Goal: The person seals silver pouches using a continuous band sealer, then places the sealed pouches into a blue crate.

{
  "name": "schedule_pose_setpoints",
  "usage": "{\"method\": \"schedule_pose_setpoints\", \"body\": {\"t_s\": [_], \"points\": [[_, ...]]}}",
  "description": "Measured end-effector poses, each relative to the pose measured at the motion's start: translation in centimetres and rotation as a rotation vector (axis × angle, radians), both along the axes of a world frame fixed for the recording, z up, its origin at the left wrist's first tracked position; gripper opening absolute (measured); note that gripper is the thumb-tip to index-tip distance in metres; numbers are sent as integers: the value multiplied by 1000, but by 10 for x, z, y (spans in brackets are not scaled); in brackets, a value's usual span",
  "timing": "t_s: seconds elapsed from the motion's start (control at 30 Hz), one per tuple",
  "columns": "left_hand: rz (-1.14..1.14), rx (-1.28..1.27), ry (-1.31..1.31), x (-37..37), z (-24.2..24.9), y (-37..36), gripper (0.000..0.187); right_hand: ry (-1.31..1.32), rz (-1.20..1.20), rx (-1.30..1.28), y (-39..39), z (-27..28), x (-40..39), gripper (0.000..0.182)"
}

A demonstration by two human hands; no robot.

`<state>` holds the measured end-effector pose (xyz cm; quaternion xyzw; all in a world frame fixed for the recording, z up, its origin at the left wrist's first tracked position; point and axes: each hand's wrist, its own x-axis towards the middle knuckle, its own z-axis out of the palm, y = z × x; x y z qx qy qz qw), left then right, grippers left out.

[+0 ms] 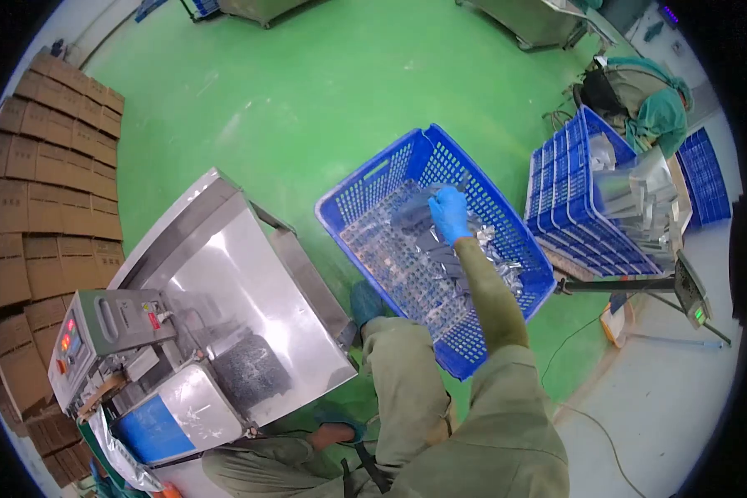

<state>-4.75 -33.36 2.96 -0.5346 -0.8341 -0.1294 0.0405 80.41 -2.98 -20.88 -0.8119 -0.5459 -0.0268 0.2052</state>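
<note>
My right hand (450, 214), in a blue glove, reaches into a blue perforated plastic crate (494, 184) on the floor. Its fingers are closed on a dark grey, shiny pouch (413, 213), partly hidden by the hand. Crumpled silver foil pouches (506, 270) lie in the crate, beside and below my wrist. Pale dust or crumbs cover the crate's base. My left hand does not show in the picture.
To the left, a sealing machine (112, 324) stands beside a steel tray (249, 286). Cardboard boxes (46, 199) are stacked along the left wall. Another blue crate (560, 187) with silver pouches (639, 199) stands right, near a metal-arm stand (689, 290). Cables run across the floor.
</note>
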Motion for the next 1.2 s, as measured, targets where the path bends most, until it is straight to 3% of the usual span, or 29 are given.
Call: {"method": "schedule_pose_setpoints", "body": {"t_s": [0.03,0.13,0.2,0.23,0.27,0.3,0.37,0.4,0.43,0.5,0.53,0.6,0.63,0.7,0.77,0.87,0.93,1.03,1.13,1.17,1.2], "points": [[-61,87,-3,24,4,9,32,-66,80,121,-5,29,-8,14],[-298,322,-104,114,10,38,34,78,309,359,-12,167,-77,14],[-489,349,-268,188,26,71,37,-49,517,353,-19,275,-133,15],[-565,243,-426,249,66,99,44,-84,607,398,-22,324,-167,15],[-622,183,-515,282,74,126,56,-117,701,445,-26,370,-201,15],[-738,190,-508,314,98,155,69,-134,789,470,-31,410,-233,15],[-896,282,-484,331,105,206,106,-192,980,481,-43,466,-300,15],[-893,280,-501,331,110,224,108,-239,1082,466,-51,486,-333,16],[-827,238,-1003,327,125,239,91,-250,1124,407,-60,509,-366,16],[-734,64,-1202,262,98,239,96,-280,1204,283,-81,545,-421,16],[-690,-22,-1305,224,79,240,99,-135,1227,413,-86,549,-435,18],[-655,-73,-1299,175,91,230,94,179,1243,660,-90,544,-453,26],[-653,-37,-1203,162,106,219,87,405,1167,697,-96,536,-451,40],[-647,45,-1107,143,112,207,76,509,854,742,-91,490,-448,47],[-655,103,-1091,127,95,205,70,826,890,472,-82,427,-459,44],[-692,-12,-1074,116,110,198,59,941,978,259,-71,397,-469,31],[-776,-80,-996,97,130,194,49,822,972,230,-66,398,-463,24],[-774,176,-1135,89,179,186,33,741,1033,220,-66,414,-457,21],[-884,227,-426,86,190,192,26,239,1104,451,-69,417,-448,26],[-915,406,-151,77,183,195,23,123,1100,497,-66,405,-436,29],[-933,431,-46,69,175,195,22,9,1090,544,-62,381,-420,32]]}}
